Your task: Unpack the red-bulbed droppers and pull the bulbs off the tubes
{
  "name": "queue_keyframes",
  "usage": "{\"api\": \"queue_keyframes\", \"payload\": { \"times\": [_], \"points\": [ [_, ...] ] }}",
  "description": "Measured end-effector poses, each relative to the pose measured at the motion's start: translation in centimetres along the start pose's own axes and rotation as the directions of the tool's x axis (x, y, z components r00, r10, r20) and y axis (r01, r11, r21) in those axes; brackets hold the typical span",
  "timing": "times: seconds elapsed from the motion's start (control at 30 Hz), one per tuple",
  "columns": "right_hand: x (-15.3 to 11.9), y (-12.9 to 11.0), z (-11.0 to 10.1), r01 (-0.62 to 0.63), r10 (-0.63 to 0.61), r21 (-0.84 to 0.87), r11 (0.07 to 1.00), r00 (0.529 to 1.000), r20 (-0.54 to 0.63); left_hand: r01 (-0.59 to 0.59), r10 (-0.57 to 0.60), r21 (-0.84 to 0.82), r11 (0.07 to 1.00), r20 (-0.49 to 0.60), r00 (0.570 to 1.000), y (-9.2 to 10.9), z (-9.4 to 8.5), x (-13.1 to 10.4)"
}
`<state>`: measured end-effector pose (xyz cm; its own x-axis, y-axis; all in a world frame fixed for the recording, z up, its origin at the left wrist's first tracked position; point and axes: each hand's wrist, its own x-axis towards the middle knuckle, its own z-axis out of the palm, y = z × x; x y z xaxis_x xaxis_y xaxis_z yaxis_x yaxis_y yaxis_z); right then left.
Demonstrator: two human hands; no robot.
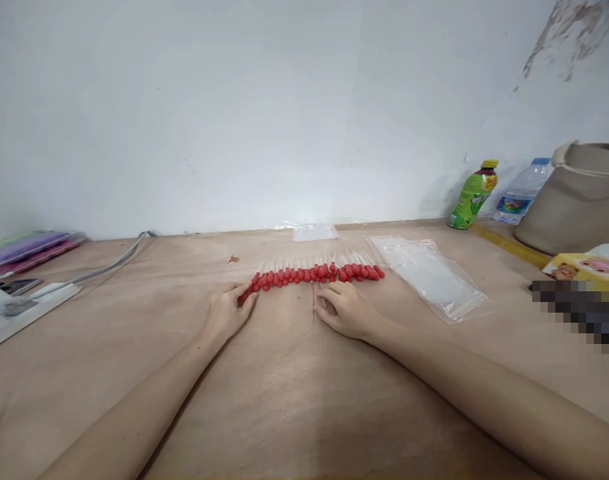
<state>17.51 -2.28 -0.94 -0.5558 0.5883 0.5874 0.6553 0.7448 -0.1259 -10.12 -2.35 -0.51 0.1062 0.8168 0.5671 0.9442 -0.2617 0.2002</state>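
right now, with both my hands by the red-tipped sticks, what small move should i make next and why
Probably slide the right hand toward the right end of the row of red-tipped sticks: the left hand is at the left end, the right is near the middle, and the far right tips look uneven.

The one camera, worn on the person's head, looks forward and down over a light-brown tabletop (264, 400) from its near side — a wide view, with the bare left hand (229, 310) and bare right hand (348, 310) at arm's reach. A row of thin white sticks with red ends (309, 273) lies around mid-frame; the pale, plain wall (284, 113) behind fills the top — seen nearly face-on.
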Motion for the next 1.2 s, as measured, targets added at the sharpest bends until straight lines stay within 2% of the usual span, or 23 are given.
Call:
{"api": "queue_keyframes", "payload": {
  "times": [0.2, 0.33, 0.43, 0.53, 0.67, 0.8, 0.9, 0.97, 1.07, 1.13, 1.2],
  "points": [
    [-0.4, -0.3, -0.6, -0.013, 0.006, 0.1, 0.995, 0.998, 0.062, -0.031, 0.031, -0.001, 1.0, -0.021, 0.999, 0.3, -0.3, -0.2],
    [-0.4, -0.3, -0.6, -0.029, 0.023, 0.118, 0.993, 0.998, 0.056, -0.088, 0.087, -0.01, 0.996, -0.111, 0.99, 0.8, -0.4, -0.1],
    [-0.7, -0.3, -0.7, -0.034, 0.03, 0.13, 0.991, 0.999, 0.032, -0.121, 0.124, 0.028, 0.992, -0.163, 0.979, 1.7, -0.4, 0.6],
    [-1.3, -0.4, -1.5, -0.014, 0.01, 0.134, 0.991, 0.999, 0.03, -0.116, 0.128, 0.081, 0.99, -0.166, 0.978, 2.7, -0.1, 1.9],
    [-2.1, -0.6, -3.3, 0.01, -0.017, 0.112, 0.994, 0.998, 0.065, -0.08, 0.097, 0.12, 0.99, -0.139, 0.986, 3.5, 0.8, 3.4],
    [-2.6, -0.8, -4.4, -0.003, -0.002, 0.075, 0.997, 0.998, 0.059, -0.014, 0.026, 0.1, 0.995, -0.122, 0.992, 3.6, 1.7, 3.8],
    [-2.6, -0.6, -4.3, -0.008, 0.003, 0.076, 0.997, 0.998, 0.058, 0.069, -0.064, 0.029, 0.997, -0.16, 0.985, 3.6, 1.9, 3.6],
    [-2.6, -0.6, -4.2, -0.011, 0.006, 0.079, 0.997, 0.999, 0.054, 0.086, -0.092, -0.035, 0.996, -0.229, 0.969, 3.7, 1.7, 3.2],
    [-2.4, -0.9, -4.7, -0.031, 0.031, 0.029, 0.999, 0.999, 0.013, 0.008, -0.058, -0.18, 0.984, -0.272, 0.961, 4.3, 1.2, 2.0],
    [-2.3, -1.1, -5.3, -0.054, 0.053, -0.025, 0.998, 0.997, -0.054, -0.088, 0.03, -0.286, 0.954, -0.201, 0.979, 4.9, 0.8, 0.8],
    [-2.2, -1.2, -5.8, -0.069, 0.063, -0.062, 0.996, 0.993, -0.1, -0.205, 0.183, -0.371, 0.906, -0.095, 0.979, 5.6, 0.4, -0.3]
  ]
}}
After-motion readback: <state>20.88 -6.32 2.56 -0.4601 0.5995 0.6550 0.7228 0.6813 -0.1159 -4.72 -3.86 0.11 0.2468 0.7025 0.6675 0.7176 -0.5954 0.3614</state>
